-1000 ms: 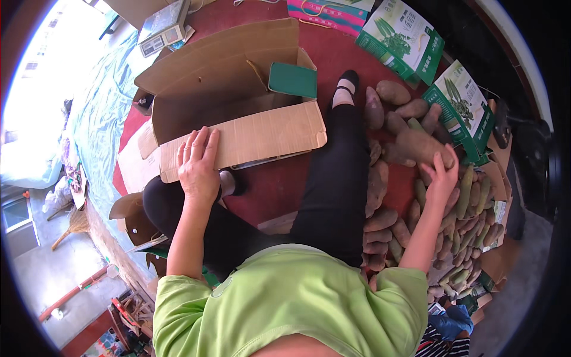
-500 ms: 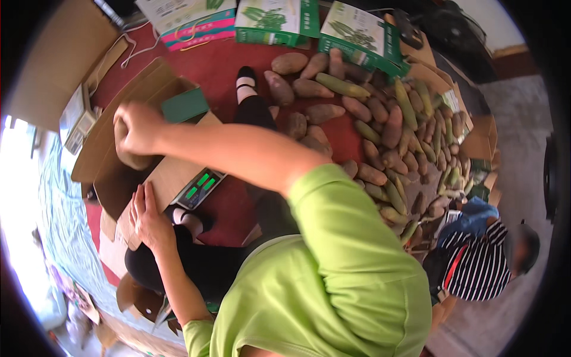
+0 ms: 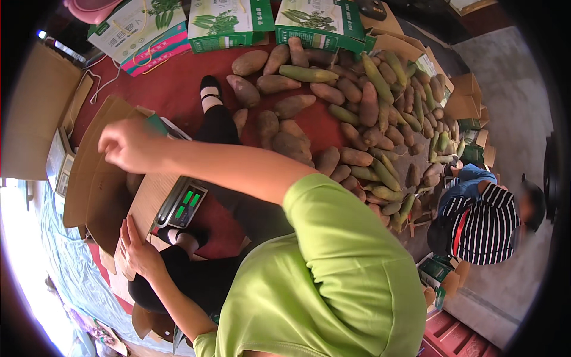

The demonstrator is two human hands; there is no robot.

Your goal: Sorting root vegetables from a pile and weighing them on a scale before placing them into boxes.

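Observation:
My right hand (image 3: 132,144) hangs over an open cardboard carton (image 3: 89,172), its fingers loosely bent and slightly blurred, with nothing seen in them. Inside the carton, below that hand, a brownish root vegetable (image 3: 134,182) shows in part; the carton's flap and my arm hide the rest. My left hand (image 3: 143,254) lies with extended fingers against the near flap (image 3: 151,199). A digital scale (image 3: 185,203) with lit green displays shows beside the carton, partly covered by the flap.
Many reddish-brown root vegetables (image 3: 369,104) and long green ones (image 3: 308,74) lie heaped on the red floor covering (image 3: 172,77). Printed green-and-white boxes (image 3: 223,24) line the far side. At the right a person in a striped top (image 3: 482,223) bends near more cartons (image 3: 464,98).
My right hand has let go of the brownish root vegetable, which is now down in the carton, and has lifted slightly. My left hand stays on the flap. The whole view has shifted.

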